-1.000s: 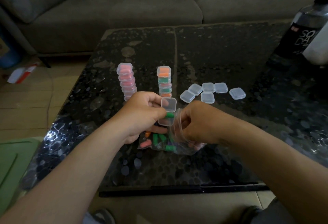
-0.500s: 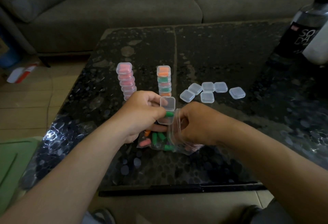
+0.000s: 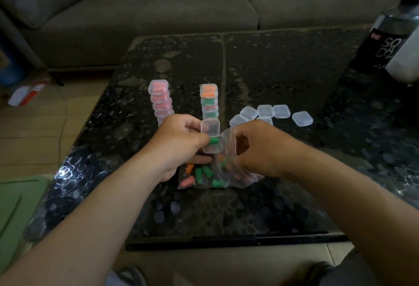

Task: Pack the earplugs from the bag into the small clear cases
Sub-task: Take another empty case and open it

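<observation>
So here's where we're at: our left hand (image 3: 179,145) is curled around one small clear case (image 3: 210,137), lid flipped up, holding it just above the worktop (image 3: 283,63), about midway between the left and right edges and a bit toward the near edge. A green earplug (image 3: 213,141) sits at the case's mouth, right against our thumb tip. Our right hand (image 3: 258,149) is just beside it, fingers curled on the open top of the plastic bag (image 3: 229,179). We honestly can't tell if those fingers have an earplug in them too. The bag lies on the worktop under both hands, with loose earplugs (image 3: 204,173) inside in green, orange and pink. Behind our left hand there's a pink stack (image 3: 159,99) of filled cases, and a mixed stack (image 3: 209,100) of orange, green and pink ones stands just right of it, near the seam down the middle. The empty cases (image 3: 265,111) lie flat in a cluster past our right hand, one loner (image 3: 302,118) slightly apart toward the right edge. A dark bottle (image 3: 390,40) stands at the far right corner, and a grey sofa (image 3: 158,13) runs beyond the far edge.
</observation>
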The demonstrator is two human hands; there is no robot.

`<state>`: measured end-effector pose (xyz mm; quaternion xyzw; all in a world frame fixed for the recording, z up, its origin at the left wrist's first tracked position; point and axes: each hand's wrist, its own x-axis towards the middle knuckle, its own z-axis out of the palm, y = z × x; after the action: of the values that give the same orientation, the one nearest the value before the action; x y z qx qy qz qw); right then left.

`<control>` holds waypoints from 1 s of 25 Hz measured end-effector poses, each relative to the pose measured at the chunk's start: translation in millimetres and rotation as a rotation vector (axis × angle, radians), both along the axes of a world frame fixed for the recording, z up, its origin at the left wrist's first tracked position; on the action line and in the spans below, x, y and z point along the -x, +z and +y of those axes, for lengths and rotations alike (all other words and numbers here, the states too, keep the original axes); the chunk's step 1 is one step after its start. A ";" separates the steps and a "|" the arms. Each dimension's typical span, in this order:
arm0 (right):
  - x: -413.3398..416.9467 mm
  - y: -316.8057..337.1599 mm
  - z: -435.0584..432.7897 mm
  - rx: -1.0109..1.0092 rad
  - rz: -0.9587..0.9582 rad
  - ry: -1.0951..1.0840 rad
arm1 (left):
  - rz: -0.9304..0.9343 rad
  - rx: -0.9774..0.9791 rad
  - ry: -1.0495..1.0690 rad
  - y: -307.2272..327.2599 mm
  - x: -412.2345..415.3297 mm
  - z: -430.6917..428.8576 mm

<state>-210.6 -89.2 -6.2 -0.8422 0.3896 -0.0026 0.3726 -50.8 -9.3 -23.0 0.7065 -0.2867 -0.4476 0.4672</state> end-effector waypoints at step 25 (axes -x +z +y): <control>-2.7 1.2 8.5 0.472 -0.375 -0.011 | 0.213 0.177 0.041 11.3 2.4 1.4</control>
<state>-207.9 -80.7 -4.9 -0.8883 0.3071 -0.2504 0.2320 -53.1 -7.9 -11.6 0.6167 -0.2593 -0.4837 0.5644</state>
